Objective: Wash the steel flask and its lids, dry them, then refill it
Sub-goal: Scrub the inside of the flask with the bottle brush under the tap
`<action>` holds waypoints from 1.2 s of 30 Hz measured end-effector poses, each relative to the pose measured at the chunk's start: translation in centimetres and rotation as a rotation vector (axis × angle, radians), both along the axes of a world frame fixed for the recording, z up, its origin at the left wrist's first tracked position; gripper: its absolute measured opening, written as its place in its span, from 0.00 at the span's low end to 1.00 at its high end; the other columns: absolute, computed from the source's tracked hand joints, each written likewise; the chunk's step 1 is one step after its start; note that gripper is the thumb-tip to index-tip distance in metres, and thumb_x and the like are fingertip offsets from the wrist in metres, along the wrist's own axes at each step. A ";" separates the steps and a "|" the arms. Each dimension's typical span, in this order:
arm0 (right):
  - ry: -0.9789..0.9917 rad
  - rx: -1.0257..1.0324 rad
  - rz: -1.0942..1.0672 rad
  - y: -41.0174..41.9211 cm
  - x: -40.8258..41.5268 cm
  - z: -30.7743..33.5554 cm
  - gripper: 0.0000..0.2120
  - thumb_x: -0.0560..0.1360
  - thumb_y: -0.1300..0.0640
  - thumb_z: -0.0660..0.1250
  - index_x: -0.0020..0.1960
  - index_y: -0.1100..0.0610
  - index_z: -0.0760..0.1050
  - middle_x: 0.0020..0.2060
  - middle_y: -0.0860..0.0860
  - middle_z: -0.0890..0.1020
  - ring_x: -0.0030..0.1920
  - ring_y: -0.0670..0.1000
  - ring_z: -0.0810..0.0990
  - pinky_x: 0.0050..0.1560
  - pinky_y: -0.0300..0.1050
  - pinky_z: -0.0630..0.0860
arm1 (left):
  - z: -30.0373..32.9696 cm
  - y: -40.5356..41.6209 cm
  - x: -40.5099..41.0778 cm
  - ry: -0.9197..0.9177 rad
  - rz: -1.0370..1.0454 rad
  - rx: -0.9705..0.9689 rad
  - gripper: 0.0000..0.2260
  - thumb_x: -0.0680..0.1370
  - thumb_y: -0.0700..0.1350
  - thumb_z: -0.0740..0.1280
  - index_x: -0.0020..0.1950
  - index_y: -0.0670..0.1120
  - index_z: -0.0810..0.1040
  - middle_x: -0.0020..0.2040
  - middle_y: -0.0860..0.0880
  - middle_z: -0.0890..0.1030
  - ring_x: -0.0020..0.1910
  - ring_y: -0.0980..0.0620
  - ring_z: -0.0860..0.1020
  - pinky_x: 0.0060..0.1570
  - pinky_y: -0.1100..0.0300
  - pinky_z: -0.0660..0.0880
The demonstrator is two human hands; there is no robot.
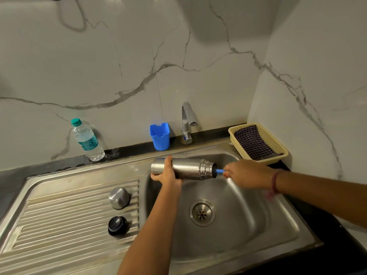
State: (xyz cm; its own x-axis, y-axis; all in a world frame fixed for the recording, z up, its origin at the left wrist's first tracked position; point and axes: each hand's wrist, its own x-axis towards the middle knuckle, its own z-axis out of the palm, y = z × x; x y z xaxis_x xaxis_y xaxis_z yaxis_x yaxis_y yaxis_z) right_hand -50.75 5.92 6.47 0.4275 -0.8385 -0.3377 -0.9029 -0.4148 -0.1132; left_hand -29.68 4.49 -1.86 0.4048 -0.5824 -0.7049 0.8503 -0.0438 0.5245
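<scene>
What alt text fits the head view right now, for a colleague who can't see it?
Over the sink basin, the left hand holds the steel flask sideways while the right hand pushes a blue-handled brush into its mouth. A steel cap and a black lid sit on the drainboard.

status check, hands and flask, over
Left hand grips flask, held sideways over sink. Right hand holds blue brush handle in flask mouth. Both lids on drainboard. Nothing in the way.
</scene>
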 end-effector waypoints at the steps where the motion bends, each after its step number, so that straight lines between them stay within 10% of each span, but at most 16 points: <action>1: 0.138 -0.283 0.188 0.6 -0.3 -1.0 0.13 0.80 0.57 0.58 0.61 0.59 0.73 0.32 0.49 0.73 0.27 0.45 0.68 0.27 0.38 0.61 | 0.0 0.0 0.1 0.020 0.016 0.006 0.48 0.71 0.41 0.77 0.79 0.58 0.49 0.69 0.39 0.69 0.53 0.40 0.76 0.58 0.33 0.76; 5: 0.382 -0.564 0.392 1.9 -1.1 -1.2 0.17 0.77 0.59 0.63 0.65 0.61 0.72 0.33 0.53 0.77 0.26 0.48 0.72 0.22 0.38 0.59 | -0.4 0.4 0.0 0.056 0.035 0.014 0.48 0.70 0.41 0.78 0.78 0.58 0.50 0.67 0.40 0.69 0.57 0.38 0.77 0.54 0.32 0.77; 12: -0.600 0.785 -0.580 1.0 0.5 0.0 0.13 0.82 0.51 0.55 0.53 0.58 0.74 0.28 0.47 0.67 0.24 0.43 0.60 0.21 0.34 0.58 | -1.4 1.1 -0.3 0.029 -0.037 -0.110 0.43 0.72 0.44 0.75 0.78 0.60 0.53 0.57 0.42 0.74 0.52 0.40 0.79 0.57 0.34 0.76; 19: 0.175 -0.385 0.246 4.8 -0.7 -1.8 0.18 0.84 0.55 0.45 0.70 0.58 0.62 0.45 0.52 0.77 0.36 0.47 0.72 0.36 0.41 0.71 | -3.0 0.4 0.1 0.167 -0.126 -0.055 0.57 0.46 0.54 0.86 0.72 0.54 0.65 0.60 0.40 0.78 0.55 0.35 0.80 0.51 0.29 0.75; 22: 0.109 -0.354 0.161 5.4 -0.6 -2.0 0.18 0.84 0.54 0.45 0.69 0.58 0.64 0.40 0.50 0.75 0.31 0.44 0.67 0.31 0.36 0.64 | -2.0 1.0 -0.5 0.150 -0.160 -0.059 0.47 0.57 0.50 0.84 0.71 0.50 0.67 0.59 0.39 0.79 0.54 0.35 0.80 0.54 0.31 0.76; 27: -0.592 0.692 -0.547 2.7 -0.3 -1.4 0.15 0.82 0.51 0.53 0.52 0.57 0.76 0.28 0.46 0.67 0.23 0.43 0.62 0.22 0.35 0.59 | -2.0 0.9 -1.2 0.125 -0.175 -0.099 0.26 0.72 0.51 0.75 0.65 0.44 0.70 0.53 0.39 0.80 0.53 0.39 0.79 0.62 0.37 0.74; 32: -0.043 -0.071 0.033 4.0 -0.7 -1.5 0.16 0.83 0.52 0.50 0.64 0.56 0.71 0.40 0.49 0.76 0.33 0.44 0.72 0.35 0.38 0.70 | -2.0 0.6 -1.3 0.155 -0.201 -0.101 0.24 0.73 0.53 0.73 0.64 0.45 0.70 0.53 0.40 0.79 0.53 0.39 0.78 0.64 0.36 0.71; 36: 0.195 -0.440 0.308 4.9 -1.6 -3.2 0.21 0.81 0.56 0.58 0.71 0.63 0.64 0.33 0.51 0.69 0.25 0.44 0.61 0.24 0.37 0.56 | -1.8 0.7 -1.5 0.186 -0.229 -0.087 0.27 0.70 0.53 0.77 0.63 0.46 0.70 0.54 0.39 0.80 0.53 0.37 0.79 0.64 0.34 0.71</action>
State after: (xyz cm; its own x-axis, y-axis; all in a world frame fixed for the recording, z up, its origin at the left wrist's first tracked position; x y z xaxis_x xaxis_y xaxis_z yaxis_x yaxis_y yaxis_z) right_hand -52.39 10.84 3.30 0.6396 -0.7644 -0.0819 -0.7195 -0.6327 0.2862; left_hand -31.14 5.19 -3.69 0.1250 -0.7051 -0.6980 0.9051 -0.2071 0.3713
